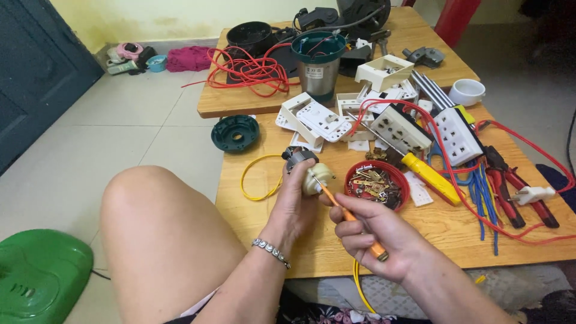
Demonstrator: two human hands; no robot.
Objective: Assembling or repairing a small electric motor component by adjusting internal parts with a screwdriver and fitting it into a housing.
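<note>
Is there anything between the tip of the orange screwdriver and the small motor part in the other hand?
Nothing visible. The right hand holds the orange screwdriver with its tip already against the cream motor part, which the left hand grips above the table edge.

Bright even daylight, sharp, soft shadows

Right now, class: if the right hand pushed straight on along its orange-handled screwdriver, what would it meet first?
The small cream motor part held in the left hand; the tip of the right hand's screwdriver already seems to touch it.
</note>
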